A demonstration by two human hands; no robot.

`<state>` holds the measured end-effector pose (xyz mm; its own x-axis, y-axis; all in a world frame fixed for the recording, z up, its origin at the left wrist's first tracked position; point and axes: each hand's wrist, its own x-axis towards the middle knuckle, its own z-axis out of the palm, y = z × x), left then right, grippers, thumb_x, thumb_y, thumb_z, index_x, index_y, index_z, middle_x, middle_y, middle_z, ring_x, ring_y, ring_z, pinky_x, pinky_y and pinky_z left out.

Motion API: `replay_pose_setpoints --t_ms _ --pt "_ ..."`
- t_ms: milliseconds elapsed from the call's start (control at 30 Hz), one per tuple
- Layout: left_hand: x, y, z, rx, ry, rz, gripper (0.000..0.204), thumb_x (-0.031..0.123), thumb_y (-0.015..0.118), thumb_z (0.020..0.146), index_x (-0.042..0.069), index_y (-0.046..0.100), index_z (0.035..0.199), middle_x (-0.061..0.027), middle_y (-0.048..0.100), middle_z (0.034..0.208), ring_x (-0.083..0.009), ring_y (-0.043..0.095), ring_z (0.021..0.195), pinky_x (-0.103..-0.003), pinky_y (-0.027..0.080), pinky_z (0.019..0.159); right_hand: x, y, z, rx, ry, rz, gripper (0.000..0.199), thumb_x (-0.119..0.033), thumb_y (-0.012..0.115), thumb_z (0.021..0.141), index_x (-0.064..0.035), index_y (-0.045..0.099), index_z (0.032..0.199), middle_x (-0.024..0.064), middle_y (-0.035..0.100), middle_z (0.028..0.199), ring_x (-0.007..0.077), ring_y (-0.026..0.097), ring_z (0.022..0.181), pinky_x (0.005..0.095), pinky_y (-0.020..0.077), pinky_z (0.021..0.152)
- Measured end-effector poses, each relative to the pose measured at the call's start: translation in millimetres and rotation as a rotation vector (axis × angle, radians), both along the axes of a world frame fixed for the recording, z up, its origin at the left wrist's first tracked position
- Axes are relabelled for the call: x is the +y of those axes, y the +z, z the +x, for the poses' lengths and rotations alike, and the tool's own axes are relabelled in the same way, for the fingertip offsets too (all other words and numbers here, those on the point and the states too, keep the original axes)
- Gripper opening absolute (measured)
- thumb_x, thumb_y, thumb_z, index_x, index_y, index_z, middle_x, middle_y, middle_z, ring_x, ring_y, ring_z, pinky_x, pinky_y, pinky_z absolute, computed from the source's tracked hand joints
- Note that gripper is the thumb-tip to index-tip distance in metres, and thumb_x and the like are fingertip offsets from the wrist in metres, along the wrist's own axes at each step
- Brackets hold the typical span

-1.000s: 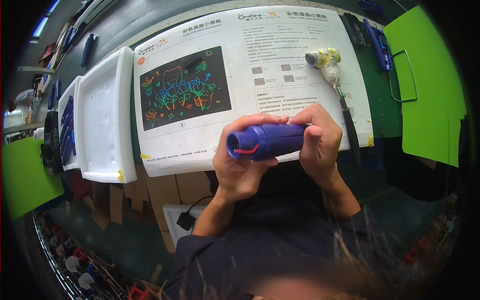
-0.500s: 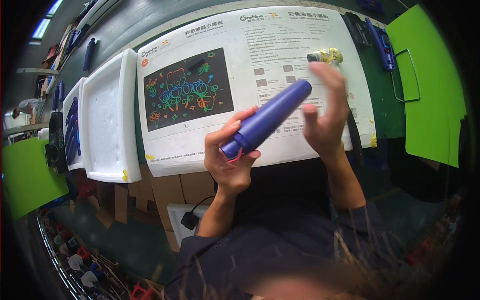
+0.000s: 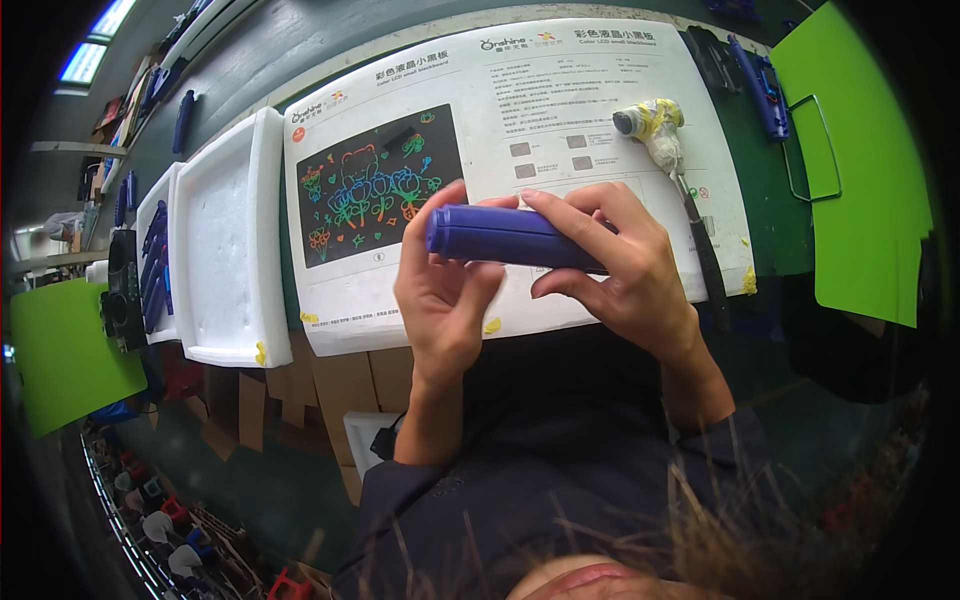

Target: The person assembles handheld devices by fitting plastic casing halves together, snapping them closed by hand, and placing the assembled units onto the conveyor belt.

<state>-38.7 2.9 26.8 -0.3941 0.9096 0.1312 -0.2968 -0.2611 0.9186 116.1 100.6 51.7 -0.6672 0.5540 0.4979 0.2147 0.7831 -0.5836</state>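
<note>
At nine o'clock, two white foam trays are laid side by side, the far one loaded with dark blue parts, the near one showing bare foam. At centre, a long blue plastic cylindrical piece is held level above a white printed instruction sheet. The left hand is clamped about its left end, thumb over the top; the right hand is closed round its right half. No piece is seen set into the near tray, so handling is judged under way, placement outstanding. At one o'clock, a tape-wrapped hand tool is laid on the sheet; at three o'clock, a green plastic board.
</note>
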Motion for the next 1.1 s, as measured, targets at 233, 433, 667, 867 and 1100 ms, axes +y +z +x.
replay_pose_setpoints --t_ms 233,433,667,867,1100 --pt "-6 -1 19 0.046 0.011 0.231 0.052 0.002 0.071 0.083 -0.002 0.038 0.122 -0.0248 0.056 0.114 -0.0329 0.058 0.112 -0.045 0.047 0.098 -6 -31 -11 0.235 -0.203 -0.018 0.04 -0.026 0.047 0.098 -0.0044 0.052 0.064 0.0098 0.051 0.061 0.0286 0.052 0.055 0.0385 0.0399 0.051" --pt "-8 -5 25 0.403 0.169 0.332 0.038 0.01 0.076 0.082 -0.002 0.049 0.106 -0.0233 0.064 0.101 -0.035 0.065 0.099 -0.045 0.052 0.09 -1 -25 -13 0.209 -0.156 -0.038 0.025 -0.013 0.055 0.09 -0.0042 0.058 0.067 0.0081 0.052 0.06 0.0272 0.052 0.053 0.0377 0.0408 0.05" --pt "-4 -33 22 0.3 0.155 0.289 0.039 0.01 0.074 0.083 0.0 0.046 0.107 -0.0241 0.061 0.108 -0.0382 0.061 0.107 -0.05 0.048 0.097 14 -31 -8 0.054 -0.111 0.061 0.028 -0.026 0.058 0.093 -0.0043 0.062 0.076 0.0094 0.057 0.068 0.0279 0.057 0.063 0.0381 0.0444 0.059" --pt "-15 -41 18 0.088 0.282 0.38 0.039 0.018 0.073 0.085 0.004 0.044 0.108 -0.022 0.058 0.113 -0.0435 0.054 0.118 -0.055 0.042 0.103 2 -24 22 0.449 0.045 -1.013 0.071 -0.047 0.054 0.095 0.0027 0.032 0.14 0.0243 0.056 0.124 0.0302 0.055 0.119 0.0436 0.0404 0.103" --pt "-28 -39 13 0.476 0.116 0.02 0.042 0.014 0.071 0.087 0.002 0.046 0.119 -0.0201 0.063 0.107 -0.0292 0.065 0.099 -0.035 0.055 0.08 -1 -32 19 0.621 0.022 -1.076 0.064 -0.023 0.066 0.092 0.0005 0.028 0.138 0.0204 0.063 0.112 0.0216 0.064 0.101 0.0298 0.0504 0.09"
